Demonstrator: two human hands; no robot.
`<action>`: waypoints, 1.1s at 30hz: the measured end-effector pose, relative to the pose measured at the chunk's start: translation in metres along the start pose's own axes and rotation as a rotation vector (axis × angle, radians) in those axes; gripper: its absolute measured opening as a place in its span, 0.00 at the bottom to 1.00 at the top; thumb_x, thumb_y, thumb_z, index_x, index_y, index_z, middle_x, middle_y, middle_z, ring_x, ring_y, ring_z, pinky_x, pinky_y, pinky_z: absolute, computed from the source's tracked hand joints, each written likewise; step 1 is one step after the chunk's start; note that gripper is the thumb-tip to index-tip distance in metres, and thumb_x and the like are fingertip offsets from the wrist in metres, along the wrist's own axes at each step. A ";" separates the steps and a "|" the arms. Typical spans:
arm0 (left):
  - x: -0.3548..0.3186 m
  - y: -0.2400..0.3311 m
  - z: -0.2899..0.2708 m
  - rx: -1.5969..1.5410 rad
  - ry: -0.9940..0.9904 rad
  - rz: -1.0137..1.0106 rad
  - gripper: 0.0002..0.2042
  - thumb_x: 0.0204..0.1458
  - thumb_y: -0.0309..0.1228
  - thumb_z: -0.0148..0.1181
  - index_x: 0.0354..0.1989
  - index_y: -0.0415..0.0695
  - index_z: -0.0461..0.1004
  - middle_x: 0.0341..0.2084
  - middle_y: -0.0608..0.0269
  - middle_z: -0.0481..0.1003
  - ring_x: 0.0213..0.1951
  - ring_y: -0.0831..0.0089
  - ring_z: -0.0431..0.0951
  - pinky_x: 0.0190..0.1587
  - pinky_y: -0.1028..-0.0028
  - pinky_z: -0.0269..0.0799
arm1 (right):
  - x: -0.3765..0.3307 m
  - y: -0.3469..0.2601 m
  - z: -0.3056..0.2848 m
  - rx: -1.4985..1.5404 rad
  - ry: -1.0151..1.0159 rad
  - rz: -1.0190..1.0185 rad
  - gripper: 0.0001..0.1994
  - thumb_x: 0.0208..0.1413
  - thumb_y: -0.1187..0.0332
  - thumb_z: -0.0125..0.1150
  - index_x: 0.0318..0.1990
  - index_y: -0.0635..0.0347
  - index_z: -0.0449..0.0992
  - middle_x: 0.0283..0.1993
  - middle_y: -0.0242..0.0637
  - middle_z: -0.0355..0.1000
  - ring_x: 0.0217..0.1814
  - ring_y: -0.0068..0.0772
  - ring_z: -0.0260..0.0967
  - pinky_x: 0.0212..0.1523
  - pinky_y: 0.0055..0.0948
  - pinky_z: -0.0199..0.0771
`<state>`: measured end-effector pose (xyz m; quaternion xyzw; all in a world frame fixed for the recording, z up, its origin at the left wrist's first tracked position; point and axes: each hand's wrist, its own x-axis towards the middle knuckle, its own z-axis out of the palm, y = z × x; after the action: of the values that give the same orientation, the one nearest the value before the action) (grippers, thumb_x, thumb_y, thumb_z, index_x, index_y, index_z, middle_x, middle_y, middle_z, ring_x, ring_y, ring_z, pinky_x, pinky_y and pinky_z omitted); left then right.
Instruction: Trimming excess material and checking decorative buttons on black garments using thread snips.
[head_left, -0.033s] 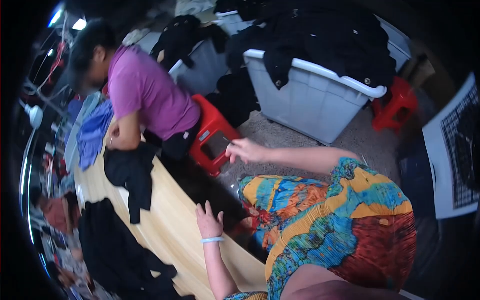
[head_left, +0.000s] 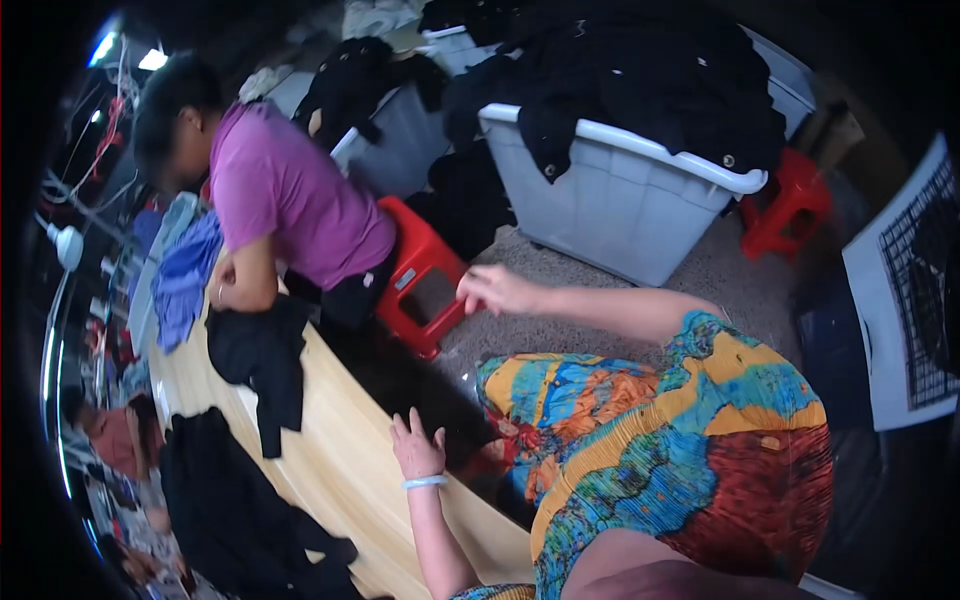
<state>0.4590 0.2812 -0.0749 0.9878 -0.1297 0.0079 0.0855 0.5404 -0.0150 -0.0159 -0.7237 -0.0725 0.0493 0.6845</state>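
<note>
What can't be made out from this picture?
Head view:
Front grey bin: contents below rim hidden by wall and black garments.
Right hand: curled fingers hide whether it holds something small.
Left hand: its back hides whether it touches the table.
Nearest black cloth: end cut off by lower edge.

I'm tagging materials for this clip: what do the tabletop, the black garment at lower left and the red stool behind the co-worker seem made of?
Tabletop: wood or wood-look laminate, smooth; pale, grain-like streaks.
Black garment: fabric, matte, draping softly; knit or woven, I can't tell.
Red stool: probably moulded plastic, slightly glossy, with rounded edges.
</note>
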 end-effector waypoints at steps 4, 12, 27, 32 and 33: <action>0.018 0.030 -0.003 0.162 -0.067 -0.047 0.31 0.38 0.36 0.62 0.53 0.41 0.59 0.51 0.42 0.58 0.53 0.44 0.56 0.54 0.60 0.56 | -0.020 -0.021 -0.136 -0.294 0.453 -0.265 0.12 0.55 0.62 0.45 0.31 0.60 0.71 0.24 0.32 0.71 0.28 0.21 0.68 0.31 0.22 0.66; 0.014 0.022 0.001 0.122 -0.090 -0.133 0.35 0.37 0.34 0.63 0.56 0.40 0.55 0.57 0.38 0.46 0.56 0.44 0.51 0.57 0.61 0.52 | -0.049 -0.055 -0.349 -0.935 1.228 -0.335 0.10 0.47 0.62 0.53 0.32 0.57 0.72 0.31 0.40 0.71 0.34 0.42 0.69 0.33 0.34 0.69; 0.041 0.038 0.009 0.443 -0.231 -0.291 0.34 0.39 0.42 0.60 0.56 0.42 0.57 0.52 0.43 0.57 0.54 0.47 0.55 0.56 0.62 0.53 | -0.066 -0.055 -0.483 -1.263 1.274 0.054 0.19 0.47 0.51 0.52 0.41 0.53 0.72 0.38 0.43 0.71 0.41 0.46 0.68 0.40 0.38 0.68; 0.055 0.057 -0.001 0.387 -0.284 -0.284 0.32 0.40 0.40 0.60 0.55 0.43 0.57 0.50 0.44 0.59 0.52 0.46 0.58 0.50 0.62 0.62 | -0.072 -0.078 -0.426 -1.046 1.279 -0.274 0.19 0.44 0.51 0.55 0.37 0.57 0.73 0.31 0.43 0.71 0.35 0.43 0.70 0.35 0.33 0.69; 0.057 0.055 -0.001 0.195 -0.222 -0.248 0.31 0.41 0.39 0.60 0.54 0.41 0.58 0.49 0.44 0.60 0.50 0.47 0.60 0.50 0.62 0.61 | -0.066 -0.084 -0.404 -0.979 1.286 -0.290 0.21 0.43 0.51 0.57 0.39 0.58 0.73 0.30 0.44 0.72 0.34 0.41 0.71 0.34 0.32 0.69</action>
<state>0.5001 0.2141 -0.0630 0.9947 -0.0141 -0.0990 -0.0249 0.5412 -0.4198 0.0897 -0.8108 0.2279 -0.5012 0.1986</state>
